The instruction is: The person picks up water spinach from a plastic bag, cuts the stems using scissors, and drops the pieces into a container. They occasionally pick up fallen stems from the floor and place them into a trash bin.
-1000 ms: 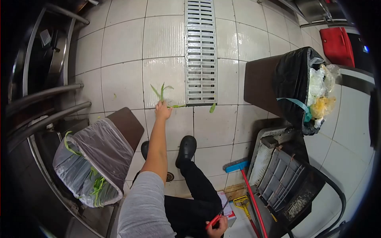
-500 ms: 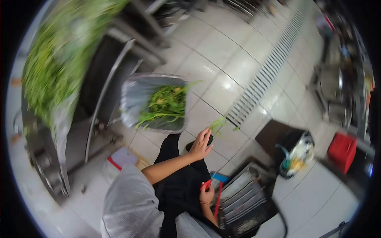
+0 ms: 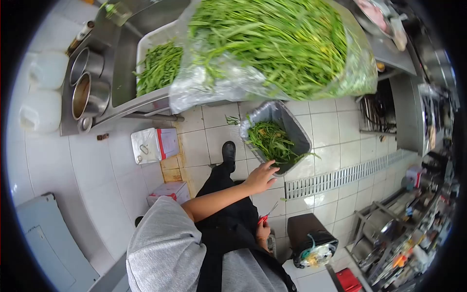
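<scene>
My left hand [image 3: 261, 178] is stretched out with its fingers apart, beside the near edge of a grey bin [image 3: 302, 137]. Nothing shows in it. Leafy green stems [image 3: 269, 138] lie inside the bin. Lower down, my right hand [image 3: 263, 232] is closed round the red handles of a pair of scissors [image 3: 265, 217], whose blades point up and to the right. Beyond the bin, a big heap of long leafy greens [image 3: 272, 44] rests in a clear plastic bag [image 3: 233, 75]. More greens [image 3: 163, 65] lie in a white tub [image 3: 142, 48] to its left.
A metal sink counter [image 3: 108, 114] carries pots [image 3: 91, 97]. Boxes [image 3: 169, 142] stand on the tiled floor at the left. A floor drain grate [image 3: 335, 176] runs off to the right, near a dark bin [image 3: 304, 228] with rubbish on top. My shoe [image 3: 228, 152] is by the grey bin.
My view has swung left, bringing the sink, the tub and the whole bag of greens into sight. A green sprig seen by my left hand's fingertips no longer shows there. The scissors remain in my right hand.
</scene>
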`<state>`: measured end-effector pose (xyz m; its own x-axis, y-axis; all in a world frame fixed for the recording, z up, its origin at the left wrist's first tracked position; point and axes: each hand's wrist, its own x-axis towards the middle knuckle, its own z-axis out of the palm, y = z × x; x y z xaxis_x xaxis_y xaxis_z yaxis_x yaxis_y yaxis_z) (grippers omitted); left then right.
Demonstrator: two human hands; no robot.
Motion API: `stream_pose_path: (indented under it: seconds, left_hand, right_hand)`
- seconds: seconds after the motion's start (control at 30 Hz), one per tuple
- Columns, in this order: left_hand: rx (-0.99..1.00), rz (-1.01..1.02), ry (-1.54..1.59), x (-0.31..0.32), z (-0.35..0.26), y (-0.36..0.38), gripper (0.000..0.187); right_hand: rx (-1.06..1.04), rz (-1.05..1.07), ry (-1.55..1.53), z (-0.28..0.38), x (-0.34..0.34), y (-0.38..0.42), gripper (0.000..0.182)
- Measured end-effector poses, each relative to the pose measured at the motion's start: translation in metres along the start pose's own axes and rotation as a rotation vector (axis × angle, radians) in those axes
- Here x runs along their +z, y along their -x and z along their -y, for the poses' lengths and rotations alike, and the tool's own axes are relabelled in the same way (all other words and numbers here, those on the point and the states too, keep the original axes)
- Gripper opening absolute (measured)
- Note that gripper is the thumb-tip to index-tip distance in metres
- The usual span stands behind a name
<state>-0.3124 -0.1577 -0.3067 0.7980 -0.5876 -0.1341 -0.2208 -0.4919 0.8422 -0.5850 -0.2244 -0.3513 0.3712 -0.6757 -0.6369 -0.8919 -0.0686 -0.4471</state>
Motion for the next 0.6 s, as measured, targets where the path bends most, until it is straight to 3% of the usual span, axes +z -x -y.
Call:
stream_pose_path:
  seconds: [0.1, 0.17, 0.23, 0.3, 0.37, 0.43, 0.5, 0.57, 0.6]
  left_hand:
    - [-0.027, -0.020, 0.000, -0.033, 0.006, 0.021, 0.040]
    - [-0.165, -0.049, -0.017, -0.045, 0.031, 0.034, 0.040]
    - [-0.230, -0.110, -0.093, -0.057, 0.072, 0.041, 0.041]
    - [-0.463, -0.034, -0.173, -0.066, 0.118, 0.035, 0.044]
    - [-0.498, -0.052, -0.401, -0.051, 0.184, 0.024, 0.046]
    - [-0.681, 0.193, -0.426, -0.048, 0.228, -0.007, 0.054]
    - [-0.623, 0.236, -0.538, -0.022, 0.284, -0.030, 0.056]
    - [-0.568, 0.288, -0.653, 0.011, 0.335, -0.051, 0.057]
    - [-0.663, 0.318, -0.606, 0.025, 0.359, -0.064, 0.058]
  right_hand:
    - [0.027, 0.095, 0.056, 0.025, -0.007, -0.009, 0.043]
    - [0.014, 0.104, 0.081, 0.045, -0.007, -0.009, 0.043]
    - [0.010, 0.109, 0.094, 0.049, 0.002, -0.020, 0.044]
    - [0.013, 0.111, 0.076, 0.066, 0.015, -0.028, 0.044]
    - [0.035, 0.116, 0.066, 0.067, 0.025, -0.034, 0.045]
    - [0.008, 0.168, -0.007, 0.063, 0.039, -0.042, 0.047]
    - [-0.053, 0.170, 0.089, 0.056, 0.048, -0.052, 0.045]
    - [-0.370, 0.029, 0.171, 0.017, 0.056, -0.063, 0.039]
    - [-0.372, 0.025, 0.150, 0.014, 0.060, -0.067, 0.037]
